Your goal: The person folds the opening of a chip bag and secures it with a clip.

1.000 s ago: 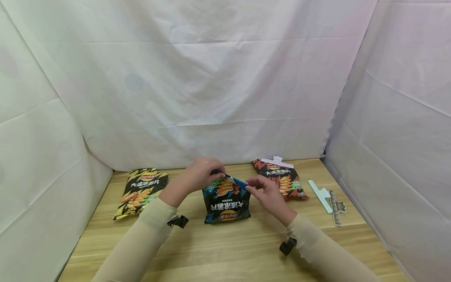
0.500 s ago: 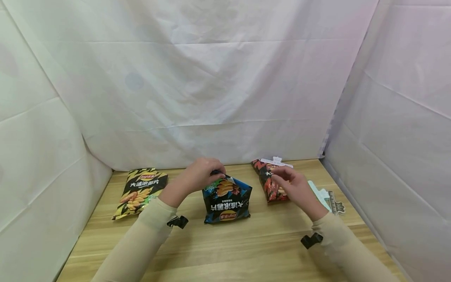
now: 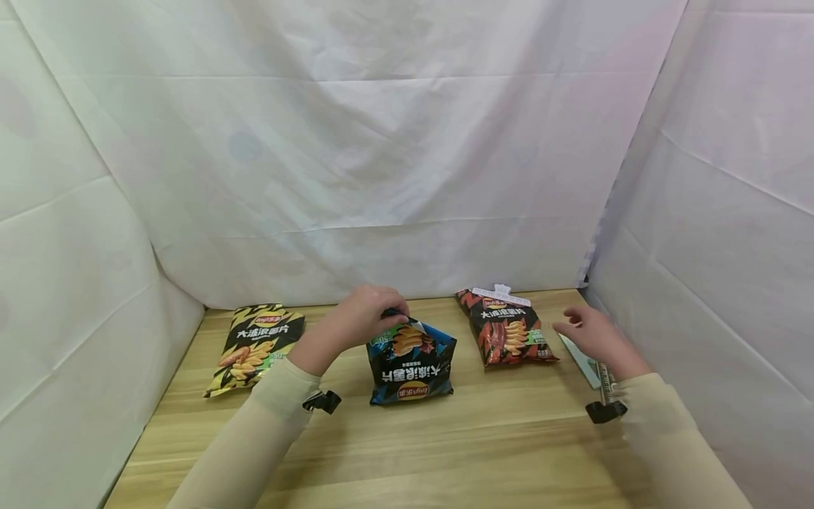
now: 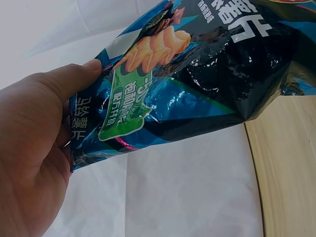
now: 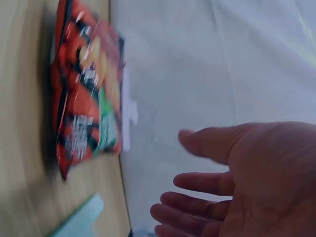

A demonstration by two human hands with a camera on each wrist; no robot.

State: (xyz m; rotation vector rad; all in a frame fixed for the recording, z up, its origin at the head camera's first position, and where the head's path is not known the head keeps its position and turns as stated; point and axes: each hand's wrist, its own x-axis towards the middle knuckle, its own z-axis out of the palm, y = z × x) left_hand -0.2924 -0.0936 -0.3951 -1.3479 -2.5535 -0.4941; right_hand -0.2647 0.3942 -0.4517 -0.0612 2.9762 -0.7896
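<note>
My left hand point(image 3: 362, 318) pinches the top edge of a blue and black chip bag point(image 3: 410, 371), which stands upside down on the table. The left wrist view shows the thumb point(image 4: 84, 76) on the bag's printed face; the fingers behind are mostly hidden. My right hand point(image 3: 600, 339) is in the air at the right, holding nothing, fingers apart and loosely bent. Below it lie a pale blue bag clip point(image 3: 584, 362) and a grey clip point(image 3: 605, 382), both partly hidden by the hand and wrist.
A red and black chip bag point(image 3: 509, 336) lies at the back right, a white bag clip point(image 3: 502, 295) across its top. At the left lies a yellow and black chip bag point(image 3: 257, 350). White cloth walls point(image 3: 394, 177) enclose the back and sides of the wooden table point(image 3: 407, 452).
My right hand has let go of the blue bag's top edge and moved right, past the red bag, to above the loose clips. The left hand keeps its hold in the same place.
</note>
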